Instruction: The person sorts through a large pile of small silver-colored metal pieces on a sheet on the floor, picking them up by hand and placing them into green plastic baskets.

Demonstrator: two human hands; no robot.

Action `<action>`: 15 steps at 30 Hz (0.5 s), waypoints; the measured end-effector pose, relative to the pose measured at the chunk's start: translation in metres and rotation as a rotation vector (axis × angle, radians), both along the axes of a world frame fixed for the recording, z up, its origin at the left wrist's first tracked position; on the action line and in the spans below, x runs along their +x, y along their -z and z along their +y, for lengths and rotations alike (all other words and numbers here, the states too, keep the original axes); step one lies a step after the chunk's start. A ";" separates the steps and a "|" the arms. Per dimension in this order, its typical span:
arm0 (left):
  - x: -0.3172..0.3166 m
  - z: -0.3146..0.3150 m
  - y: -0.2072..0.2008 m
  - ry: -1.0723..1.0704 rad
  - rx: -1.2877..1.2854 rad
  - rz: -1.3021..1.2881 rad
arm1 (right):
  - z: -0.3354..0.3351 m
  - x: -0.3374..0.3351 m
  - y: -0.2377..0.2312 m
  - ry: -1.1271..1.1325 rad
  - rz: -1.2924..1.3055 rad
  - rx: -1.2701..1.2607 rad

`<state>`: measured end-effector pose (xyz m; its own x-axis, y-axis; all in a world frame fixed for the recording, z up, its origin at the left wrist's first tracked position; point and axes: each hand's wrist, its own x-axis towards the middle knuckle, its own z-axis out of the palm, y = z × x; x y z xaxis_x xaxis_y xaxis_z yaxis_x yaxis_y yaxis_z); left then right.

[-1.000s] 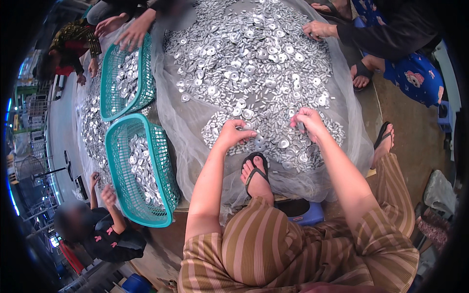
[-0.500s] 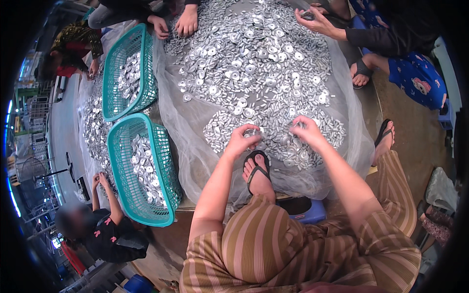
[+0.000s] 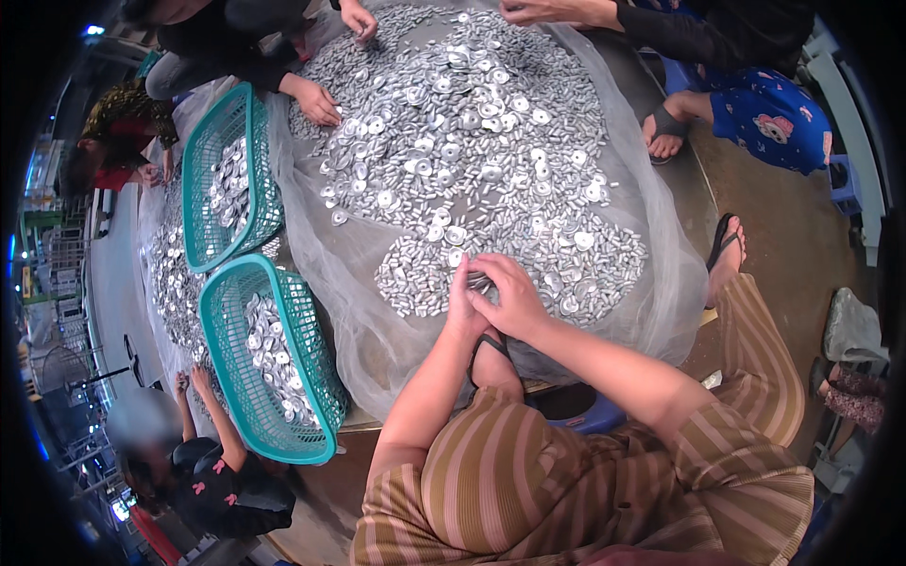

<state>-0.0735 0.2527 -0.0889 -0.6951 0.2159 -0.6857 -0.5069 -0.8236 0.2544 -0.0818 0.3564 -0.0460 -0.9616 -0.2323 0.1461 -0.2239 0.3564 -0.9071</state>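
Close together above the near edge of the pile, my left hand [image 3: 461, 306] and my right hand [image 3: 515, 300] meet. Cupped between them are a few round silvery metal discs [image 3: 482, 281], mostly covered by my fingers, so how many cannot be made out. My right fingers curl over the discs while my left palm backs them from the side. Around and beyond lies a wide pile of small grey metal cylinders [image 3: 415, 274], with more dished discs with centre holes [image 3: 491, 173] scattered on it.
Two teal plastic baskets [image 3: 326, 429] holding discs stand to the left. Translucent sheeting [image 3: 354, 349] lies under the pile. Co-workers' hands reach in at the far left [image 3: 313, 100] and far right [image 3: 547, 11]. My sandalled foot [image 3: 495, 368] is just below my hands.
My hands, apart before, have come together, the right moving left and both slightly nearer me. A far co-worker's hand has shifted onto the pile's left edge. The whole view has shifted slightly.
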 end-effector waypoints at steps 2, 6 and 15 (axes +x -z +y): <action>0.002 -0.022 0.000 0.009 0.055 0.038 | 0.009 -0.006 -0.003 0.034 0.082 0.094; -0.004 -0.074 -0.045 -0.208 -0.357 0.091 | 0.082 -0.041 0.032 0.375 -0.079 0.420; 0.032 -0.227 -0.127 -0.515 -2.395 -0.309 | 0.144 -0.049 0.090 0.307 -0.304 0.529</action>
